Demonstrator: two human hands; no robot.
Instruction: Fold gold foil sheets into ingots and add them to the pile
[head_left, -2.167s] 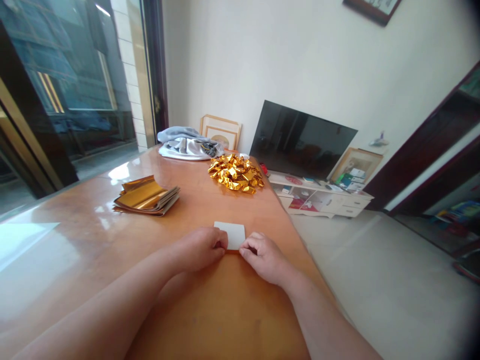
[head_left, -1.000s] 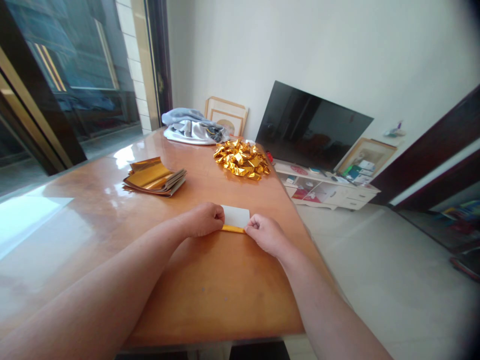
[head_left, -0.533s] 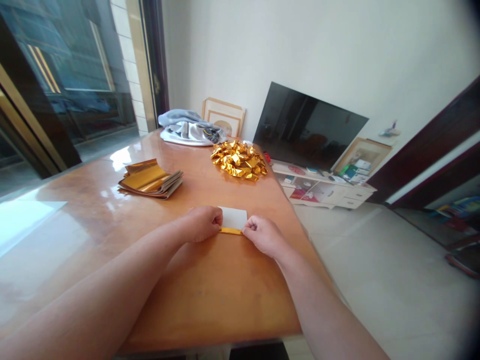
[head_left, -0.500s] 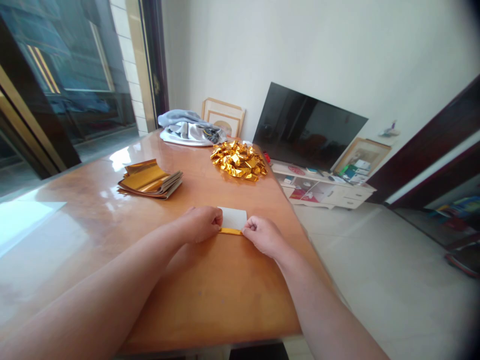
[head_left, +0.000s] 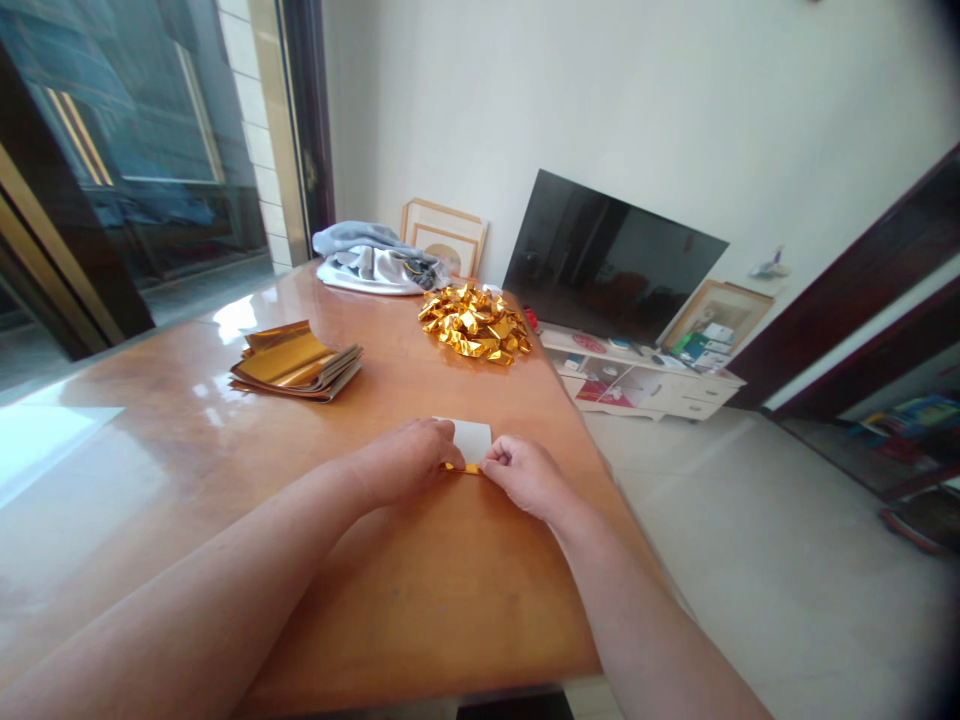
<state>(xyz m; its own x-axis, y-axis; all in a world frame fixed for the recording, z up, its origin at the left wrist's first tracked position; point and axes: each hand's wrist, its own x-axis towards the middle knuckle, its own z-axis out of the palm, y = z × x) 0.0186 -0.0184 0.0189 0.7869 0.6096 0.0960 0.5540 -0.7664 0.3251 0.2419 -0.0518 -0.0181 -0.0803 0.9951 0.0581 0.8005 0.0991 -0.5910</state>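
Note:
A white card [head_left: 474, 440] lies flat on the wooden table [head_left: 150, 440], with a narrow strip of gold foil [head_left: 462, 467] along its lower edge. My left hand [head_left: 405, 462] covers the card's left end and is shut on the foil. My right hand [head_left: 523, 476] pinches the foil at the card's lower right corner. Most of the foil sheet is hidden by my hands and the card. Farther up the table lie a folded stack of gold foil sheets [head_left: 296, 365] and a heap of crumpled gold foil [head_left: 474, 325].
A grey cloth bundle [head_left: 379, 268] sits at the table's far end. Beyond the right edge, a dark flat-screen TV [head_left: 611, 255] and picture frames [head_left: 718, 315] lean near a low white cabinet [head_left: 637, 385]. A glass door [head_left: 135, 150] stands at the left.
My hands have closed in on the card. Less of the gold strip shows, and my left hand now overlaps the card's left end. The view has shifted slightly.

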